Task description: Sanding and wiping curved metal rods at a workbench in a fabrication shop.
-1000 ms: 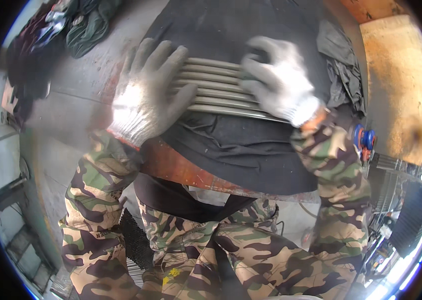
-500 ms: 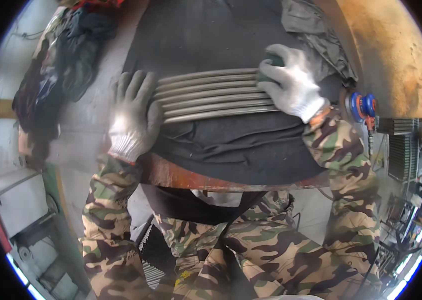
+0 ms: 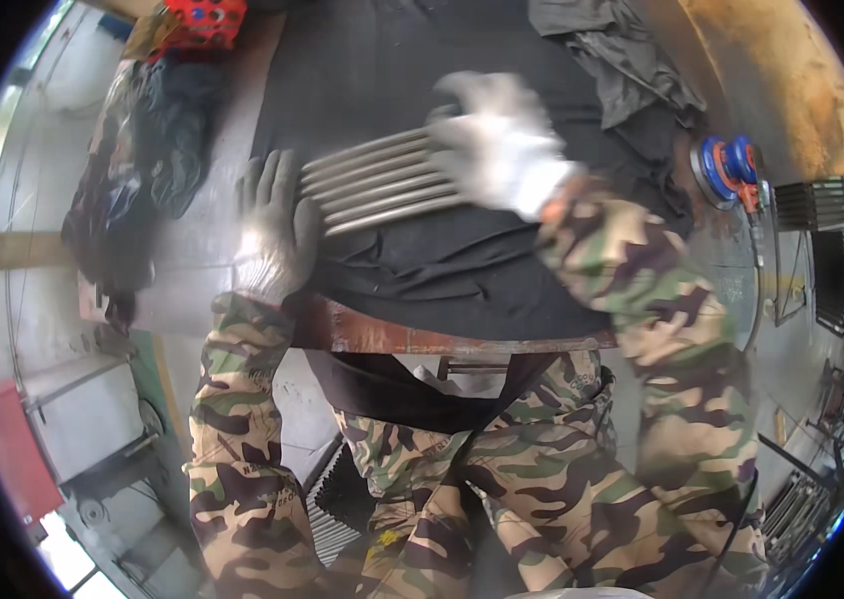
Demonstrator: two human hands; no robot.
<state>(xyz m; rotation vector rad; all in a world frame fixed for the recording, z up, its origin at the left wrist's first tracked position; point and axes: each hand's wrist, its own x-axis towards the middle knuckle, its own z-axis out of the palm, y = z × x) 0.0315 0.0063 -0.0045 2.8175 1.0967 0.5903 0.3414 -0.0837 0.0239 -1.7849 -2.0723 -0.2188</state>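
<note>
Several slim metal rods [image 3: 382, 182] lie side by side on a black cloth [image 3: 362, 90] spread over the table. My left hand [image 3: 277, 225], in a pale work glove, rests flat at their left ends with its fingers stretched out. Over the right part of the rods is my gloved right hand [image 3: 497, 140], blurred by motion and curled downward. A dark green pad showed under its fingers in the earlier frame; the glove hides it now. The right ends of the rods are covered by this hand.
A blue sander [image 3: 727, 168] with a hose stands right of the cloth. Grey crumpled fabric [image 3: 622, 60] lies at the far right, dark clothing [image 3: 167, 140] at the left. A red perforated basket [image 3: 204, 22] is at the far left. Racked metal rods [image 3: 842, 280] stand at the right.
My right hand has slid left along the rods, from near their right ends toward their middle. My left hand stays at the left ends. The view has shifted slightly.
</note>
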